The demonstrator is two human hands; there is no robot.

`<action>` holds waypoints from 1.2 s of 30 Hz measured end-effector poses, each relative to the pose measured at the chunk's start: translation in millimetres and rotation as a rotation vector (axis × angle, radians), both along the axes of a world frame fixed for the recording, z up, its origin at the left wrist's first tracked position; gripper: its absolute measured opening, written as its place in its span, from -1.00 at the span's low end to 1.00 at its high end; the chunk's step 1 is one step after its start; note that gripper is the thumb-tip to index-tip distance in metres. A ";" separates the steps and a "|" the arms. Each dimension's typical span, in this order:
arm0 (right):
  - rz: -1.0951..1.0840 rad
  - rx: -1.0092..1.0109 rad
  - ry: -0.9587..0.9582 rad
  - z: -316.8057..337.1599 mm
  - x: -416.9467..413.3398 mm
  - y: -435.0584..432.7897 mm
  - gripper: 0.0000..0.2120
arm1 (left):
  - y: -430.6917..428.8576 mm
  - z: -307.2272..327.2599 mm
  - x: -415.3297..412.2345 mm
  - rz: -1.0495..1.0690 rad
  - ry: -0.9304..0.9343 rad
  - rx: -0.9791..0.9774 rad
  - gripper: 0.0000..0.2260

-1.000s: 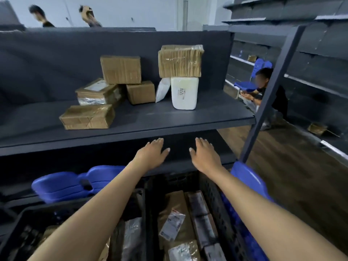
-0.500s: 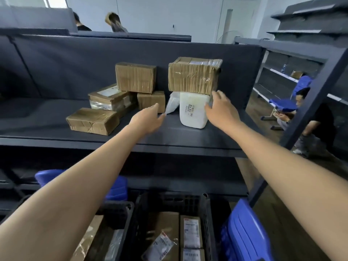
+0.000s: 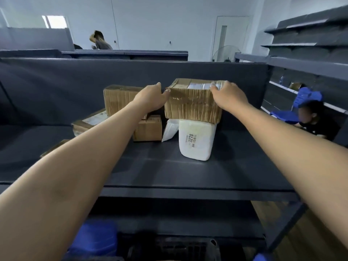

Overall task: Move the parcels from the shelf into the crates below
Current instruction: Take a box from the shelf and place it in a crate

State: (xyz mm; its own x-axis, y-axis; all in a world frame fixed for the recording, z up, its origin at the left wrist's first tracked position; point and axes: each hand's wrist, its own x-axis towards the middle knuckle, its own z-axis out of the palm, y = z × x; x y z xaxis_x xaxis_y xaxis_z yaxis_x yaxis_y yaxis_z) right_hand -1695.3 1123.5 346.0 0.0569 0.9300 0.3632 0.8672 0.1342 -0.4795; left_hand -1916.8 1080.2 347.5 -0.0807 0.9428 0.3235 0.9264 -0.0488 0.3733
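Both of my hands are on the same parcel, so I will take it from left to right. Far left on the dark grey metal shelf (image 3: 188, 174) sit the other brown cardboard parcels (image 3: 120, 98), partly hidden behind my forearm. My left hand (image 3: 150, 97) presses flat against the left end of the big brown tape-wrapped cardboard box (image 3: 192, 104), thumb at its front corner. That box rests on top of a white plastic-wrapped parcel marked 3270 (image 3: 195, 142), which stands upright on the shelf with a smaller white pouch (image 3: 169, 129) leaning beside it. My right hand (image 3: 228, 97) curls over the box's top right corner, fingers on the shiny label. So the grip is a squeeze between two palms, closed on the box, not yet lifted as far as I can tell. I judge it stiff and fairly weighty, the tape slick; holding low on both ends seems safest, since the white parcel underneath may topple. Down below, only the black plastic crate's rim (image 3: 188, 245) shows.
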 end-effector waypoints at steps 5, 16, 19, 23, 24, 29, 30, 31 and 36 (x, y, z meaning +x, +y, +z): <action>-0.002 -0.053 0.068 -1.7 3.0 25.2 -0.40 | 36.2 -1.4 3.1 0.006 -0.149 -0.019 -0.44; 0.116 -0.185 0.466 -6.2 2.4 21.4 -0.63 | 51.4 -16.4 17.9 0.003 -0.679 -0.084 -0.43; 0.159 -0.152 0.547 -11.3 4.1 7.8 -0.74 | 40.3 -21.4 19.6 -0.007 -0.771 -0.023 -0.50; 0.195 -0.066 0.673 -20.2 4.5 -21.7 -0.76 | 7.6 -30.0 24.4 -0.005 -0.849 0.084 -0.68; 0.204 -0.045 0.703 -22.2 4.3 -30.9 -0.75 | -4.4 -32.8 26.2 -0.005 -0.868 0.115 -0.69; 0.268 0.037 0.842 -40.5 5.4 -90.5 -0.83 | -77.6 -54.4 31.4 -0.044 -0.978 0.272 -0.74; 0.282 0.038 0.870 -47.0 5.4 -105.1 -0.84 | -94.6 -60.1 33.2 -0.046 -0.982 0.291 -0.75; 0.296 0.034 0.892 -54.5 4.9 -119.3 -0.83 | -111.4 -66.2 35.2 -0.043 -0.988 0.312 -0.76; 0.348 -0.076 1.006 -105.1 1.9 -194.0 -0.76 | -194.5 -112.8 35.8 -0.004 -0.999 0.353 -0.70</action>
